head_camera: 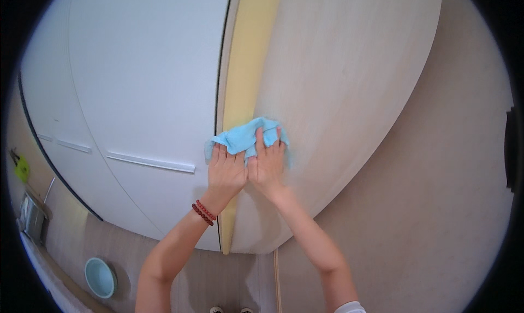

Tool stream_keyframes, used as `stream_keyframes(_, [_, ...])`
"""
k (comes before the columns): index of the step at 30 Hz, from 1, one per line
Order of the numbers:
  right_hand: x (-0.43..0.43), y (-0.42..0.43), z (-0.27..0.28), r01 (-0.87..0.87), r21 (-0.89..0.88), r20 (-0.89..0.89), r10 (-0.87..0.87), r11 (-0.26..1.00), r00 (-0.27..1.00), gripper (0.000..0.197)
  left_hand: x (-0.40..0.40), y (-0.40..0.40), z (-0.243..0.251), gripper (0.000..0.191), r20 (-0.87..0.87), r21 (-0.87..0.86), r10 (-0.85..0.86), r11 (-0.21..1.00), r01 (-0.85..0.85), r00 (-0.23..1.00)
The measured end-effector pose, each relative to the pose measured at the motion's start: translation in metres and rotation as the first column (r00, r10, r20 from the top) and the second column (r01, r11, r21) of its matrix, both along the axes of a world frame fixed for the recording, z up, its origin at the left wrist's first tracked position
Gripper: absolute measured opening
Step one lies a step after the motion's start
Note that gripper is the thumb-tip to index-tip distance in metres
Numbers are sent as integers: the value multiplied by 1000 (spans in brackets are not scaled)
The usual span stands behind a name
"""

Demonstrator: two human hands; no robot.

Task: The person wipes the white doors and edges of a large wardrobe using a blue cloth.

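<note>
A light-blue cloth lies bunched against the corner of a wardrobe. My left hand, with red and brown bead bracelets at its wrist, presses the cloth's left part near the edge of a white door panel. Beside it, my right hand presses the cloth's right part on the wood-grain side panel. The two hands touch or nearly touch at the thumbs. Between door and side panel runs a yellowish corner strip, partly covered by the cloth and hands.
A light-green basin stands on the floor at lower left. Long white handles project from the doors. A plain wall rises at right, with a dark object at its far edge. Furniture with fabric borders the lower left.
</note>
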State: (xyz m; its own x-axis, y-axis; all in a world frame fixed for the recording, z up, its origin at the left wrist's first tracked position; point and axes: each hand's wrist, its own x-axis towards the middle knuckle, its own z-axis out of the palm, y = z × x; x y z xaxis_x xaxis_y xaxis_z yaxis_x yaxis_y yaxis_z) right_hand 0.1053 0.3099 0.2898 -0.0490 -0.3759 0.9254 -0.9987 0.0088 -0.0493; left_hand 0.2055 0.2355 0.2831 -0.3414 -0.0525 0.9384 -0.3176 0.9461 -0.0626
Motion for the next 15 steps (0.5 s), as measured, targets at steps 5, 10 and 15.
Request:
stream_keyframes(5, [-16,-5,6,-6,-33,-26,5,999,1000,56,-9,-6,16,47,88,-73,62,996,-56,994])
stream_keyframes(10, [-1,6,30,16,-52,-11,-17,999,1000,56,7,9,39,44,78,-131,73,989,-62,994])
stream_keyframes(15, [-2,-2,10,22,-64,2,-22,998,1000,57,0,-2,18,43,49,-167,76,984,-67,996])
